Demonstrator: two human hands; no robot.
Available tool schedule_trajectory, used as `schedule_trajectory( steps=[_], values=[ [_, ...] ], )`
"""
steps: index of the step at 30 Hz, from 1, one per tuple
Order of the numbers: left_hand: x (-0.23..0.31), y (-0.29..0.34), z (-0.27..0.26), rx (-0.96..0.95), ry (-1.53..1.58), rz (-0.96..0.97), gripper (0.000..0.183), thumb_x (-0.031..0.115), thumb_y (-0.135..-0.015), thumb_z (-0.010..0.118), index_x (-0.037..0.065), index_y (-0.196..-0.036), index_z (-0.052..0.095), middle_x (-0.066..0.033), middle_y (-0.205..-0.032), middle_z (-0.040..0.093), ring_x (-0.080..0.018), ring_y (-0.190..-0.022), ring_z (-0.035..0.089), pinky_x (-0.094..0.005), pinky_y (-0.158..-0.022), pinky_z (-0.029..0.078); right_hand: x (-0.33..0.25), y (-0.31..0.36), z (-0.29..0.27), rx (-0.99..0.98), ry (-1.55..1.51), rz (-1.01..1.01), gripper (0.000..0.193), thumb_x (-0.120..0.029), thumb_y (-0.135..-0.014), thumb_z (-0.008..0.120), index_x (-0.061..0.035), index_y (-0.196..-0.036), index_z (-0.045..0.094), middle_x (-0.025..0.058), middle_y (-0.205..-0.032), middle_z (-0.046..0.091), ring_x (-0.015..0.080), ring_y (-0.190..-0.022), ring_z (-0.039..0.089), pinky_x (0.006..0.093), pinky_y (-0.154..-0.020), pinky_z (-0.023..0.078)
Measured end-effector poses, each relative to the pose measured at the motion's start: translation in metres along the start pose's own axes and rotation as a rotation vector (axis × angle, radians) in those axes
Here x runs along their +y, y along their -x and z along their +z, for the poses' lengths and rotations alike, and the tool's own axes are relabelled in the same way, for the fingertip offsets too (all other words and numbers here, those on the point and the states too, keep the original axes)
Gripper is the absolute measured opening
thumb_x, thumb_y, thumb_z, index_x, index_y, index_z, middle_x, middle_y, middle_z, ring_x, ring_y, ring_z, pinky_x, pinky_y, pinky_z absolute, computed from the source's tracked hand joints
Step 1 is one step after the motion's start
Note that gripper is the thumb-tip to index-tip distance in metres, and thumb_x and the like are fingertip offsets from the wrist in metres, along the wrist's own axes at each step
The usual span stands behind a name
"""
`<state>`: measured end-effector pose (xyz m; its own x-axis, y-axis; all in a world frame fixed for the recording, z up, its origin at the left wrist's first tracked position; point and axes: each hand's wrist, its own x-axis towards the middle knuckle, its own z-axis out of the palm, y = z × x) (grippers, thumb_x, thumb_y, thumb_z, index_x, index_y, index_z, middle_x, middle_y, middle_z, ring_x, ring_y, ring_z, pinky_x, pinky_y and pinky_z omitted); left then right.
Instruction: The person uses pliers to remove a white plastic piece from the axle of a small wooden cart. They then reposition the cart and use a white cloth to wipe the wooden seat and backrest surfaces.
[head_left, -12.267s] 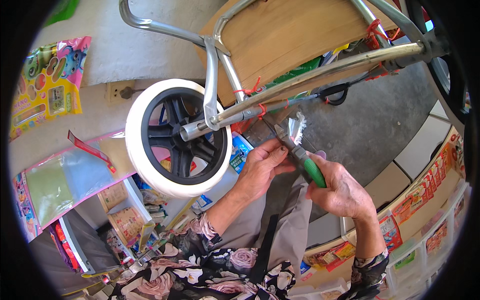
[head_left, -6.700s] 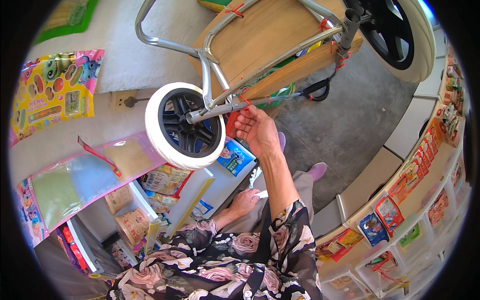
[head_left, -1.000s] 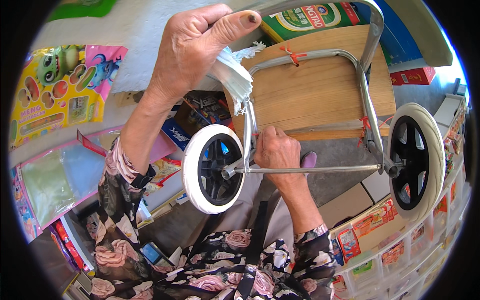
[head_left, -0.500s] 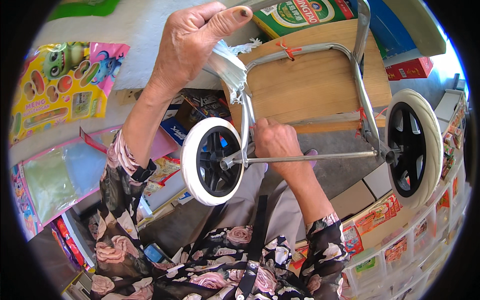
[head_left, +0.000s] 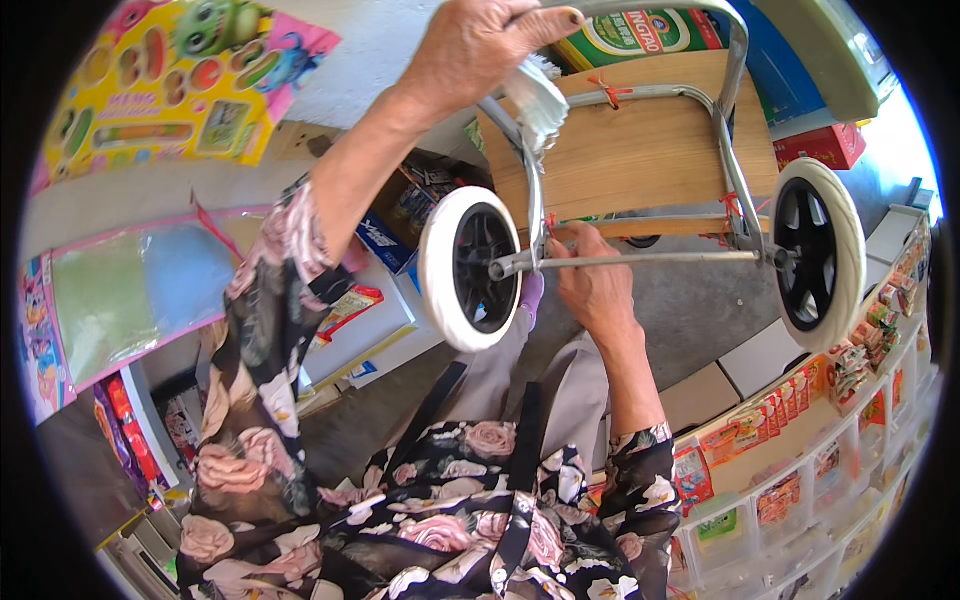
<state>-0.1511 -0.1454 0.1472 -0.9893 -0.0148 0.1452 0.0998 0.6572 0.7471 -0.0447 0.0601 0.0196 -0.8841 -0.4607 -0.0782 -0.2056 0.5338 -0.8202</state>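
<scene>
A two-wheeled cart with a grey metal tube frame (head_left: 735, 110) is tipped up in front of me. My left hand (head_left: 480, 50) is wrapped round its upper tube, beside a frayed whitish strip (head_left: 540, 108) tied to the frame. A wooden board (head_left: 640, 150) is fastened on with red ties (head_left: 608, 92). My right hand (head_left: 597, 280) is by the lower left corner, behind the axle (head_left: 660, 259), its fingers curled near a red tie; what they pinch is hidden. White-tyred wheels with black hubs, a left wheel (head_left: 437, 270) and a right wheel (head_left: 850, 260), sit at the axle ends.
At the right, clear plastic bins (head_left: 780, 500) hold small snack packets. Beyond the cart are a green carton (head_left: 620, 35), a red box (head_left: 820, 147) and a blue container (head_left: 775, 60). A yellow cartoon package (head_left: 150, 95) and a pink-edged plastic pouch (head_left: 150, 290) lie left.
The left side of the cart and my left hand have shifted right in view. The wheels sit higher. My right hand has moved slightly right, and its fingertips now show by the frame corner.
</scene>
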Motion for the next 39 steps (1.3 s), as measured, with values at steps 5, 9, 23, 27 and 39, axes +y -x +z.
schedule_trajectory(
  steps=[5, 9, 23, 27, 39],
  values=[
    [-0.002, 0.005, -0.005, 0.067, -0.318, 0.227, 0.051, 0.052, -0.09, 0.048, 0.002, -0.085, 0.057, -0.0061, -0.066, 0.048, -0.0182, -0.061, 0.048, -0.032, -0.059, 0.042, -0.003, 0.081, -0.023, -0.051, 0.107, 0.213, 0.025, -0.023, -0.089, 0.051, -0.0014, -0.1, 0.054, 0.0252, -0.081, 0.062, 0.0418, -0.074, 0.061, 0.0497, -0.064, 0.048],
    [0.003, 0.016, -0.009, 0.154, -0.262, 0.105, 0.05, 0.04, -0.089, 0.056, 0.002, -0.121, 0.048, -0.0196, -0.097, 0.056, -0.032, -0.088, 0.057, -0.0417, -0.077, 0.048, 0.0, 0.133, -0.026, -0.124, 0.072, 0.343, 0.025, -0.021, -0.089, 0.05, -0.0004, -0.103, 0.057, 0.0259, -0.085, 0.063, 0.0413, -0.08, 0.062, 0.0482, -0.072, 0.048],
    [0.19, 0.251, -0.085, 0.026, 0.454, 0.124, 0.002, -0.002, -0.083, 0.058, -0.001, -0.083, 0.06, -0.0096, -0.081, 0.064, -0.0124, -0.071, 0.059, -0.0253, -0.063, 0.048, -0.098, 0.149, -0.067, 0.395, -0.385, 0.047, 0.023, -0.012, -0.091, 0.053, -0.0001, -0.11, 0.058, 0.0068, -0.08, 0.062, 0.01, -0.069, 0.058, 0.0241, -0.063, 0.048],
    [0.168, 0.242, -0.036, -0.421, 0.615, -0.225, 0.004, 0.002, -0.083, 0.059, 0.0, -0.082, 0.061, -0.007, -0.079, 0.063, -0.0128, -0.074, 0.06, -0.0252, -0.063, 0.049, -0.103, 0.15, -0.074, 0.213, -0.951, 0.294, 0.029, -0.022, -0.093, 0.051, -0.003, -0.113, 0.059, 0.0045, -0.081, 0.063, 0.0116, -0.067, 0.058, 0.0248, -0.06, 0.048],
    [0.133, 0.243, 0.108, -0.744, 1.036, -0.469, 0.011, 0.01, -0.089, 0.058, 0.002, -0.096, 0.056, -0.0054, -0.079, 0.061, -0.0106, -0.066, 0.062, -0.0225, -0.05, 0.054, -0.071, 0.263, -0.067, 0.498, -1.704, 0.218, 0.077, -0.061, -0.092, 0.023, 0.0054, -0.114, 0.055, 0.0147, -0.099, 0.066, 0.0211, -0.079, 0.063, 0.0284, -0.057, 0.045]
  ],
)
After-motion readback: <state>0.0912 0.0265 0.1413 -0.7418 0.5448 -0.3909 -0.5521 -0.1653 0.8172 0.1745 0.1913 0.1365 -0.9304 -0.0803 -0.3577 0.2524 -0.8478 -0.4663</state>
